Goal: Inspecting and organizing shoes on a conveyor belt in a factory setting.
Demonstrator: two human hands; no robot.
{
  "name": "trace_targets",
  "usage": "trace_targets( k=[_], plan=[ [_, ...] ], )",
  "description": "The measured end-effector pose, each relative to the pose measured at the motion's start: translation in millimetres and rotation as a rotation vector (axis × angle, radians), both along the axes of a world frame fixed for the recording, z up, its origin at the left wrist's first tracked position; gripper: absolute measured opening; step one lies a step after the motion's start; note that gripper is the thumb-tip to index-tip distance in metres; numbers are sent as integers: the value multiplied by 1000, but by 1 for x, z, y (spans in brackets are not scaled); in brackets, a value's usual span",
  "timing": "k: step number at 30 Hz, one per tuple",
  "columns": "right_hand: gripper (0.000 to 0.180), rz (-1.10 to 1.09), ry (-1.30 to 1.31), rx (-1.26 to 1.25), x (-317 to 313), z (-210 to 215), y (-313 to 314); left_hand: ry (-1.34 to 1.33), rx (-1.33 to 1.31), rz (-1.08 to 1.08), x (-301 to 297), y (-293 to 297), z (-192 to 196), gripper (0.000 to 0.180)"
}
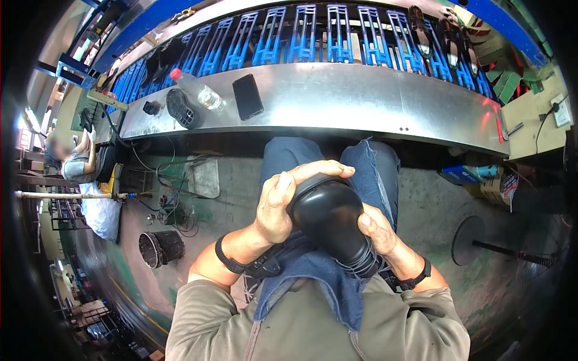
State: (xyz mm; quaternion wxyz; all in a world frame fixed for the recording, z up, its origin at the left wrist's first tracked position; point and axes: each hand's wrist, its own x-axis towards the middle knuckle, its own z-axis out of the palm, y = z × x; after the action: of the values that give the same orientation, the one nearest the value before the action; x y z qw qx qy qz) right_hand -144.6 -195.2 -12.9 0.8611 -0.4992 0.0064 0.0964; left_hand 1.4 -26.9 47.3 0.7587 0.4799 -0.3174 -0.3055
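Observation:
A black shoe (330, 213) with grey laces is held over my lap, its rounded toe up and away from me and its laced part toward my body. My left hand (283, 198) curls round the toe end, fingers stretched over the far edge and thumb raised. At the shoe's right side my right hand (378, 230) grips it near the laces, thumb pressed on the upper. The fingers of that hand are mostly hidden behind the shoe. Below the shoe a blue denim apron (301, 283) lies over my lap.
Ahead runs a steel ledge (313, 96) with a black sole (182, 108), a plastic bottle (201, 91) and a phone (247, 96). Beyond it stand blue racks (304, 36), some bearing shoes. A dirty bucket (161, 248) is on the floor; a co-worker (81, 162) sits far left.

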Motion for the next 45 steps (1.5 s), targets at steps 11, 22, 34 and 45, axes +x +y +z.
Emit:
trace_targets(
  k=[11,22,34,45],
  plan=[
    [83,-9,56,-91,-2,-6,1,-14,60,-11,0,1,2,73],
    [74,34,19,89,-2,-5,-2,-105,124,-68,-4,7,0,78],
    [82,-62,83,20,-6,-9,2,-805,288,5,10,20,34,67],
    [75,-48,104,147,-15,-32,-7,-954,296,248,-14,-2,9,67]
  ],
)
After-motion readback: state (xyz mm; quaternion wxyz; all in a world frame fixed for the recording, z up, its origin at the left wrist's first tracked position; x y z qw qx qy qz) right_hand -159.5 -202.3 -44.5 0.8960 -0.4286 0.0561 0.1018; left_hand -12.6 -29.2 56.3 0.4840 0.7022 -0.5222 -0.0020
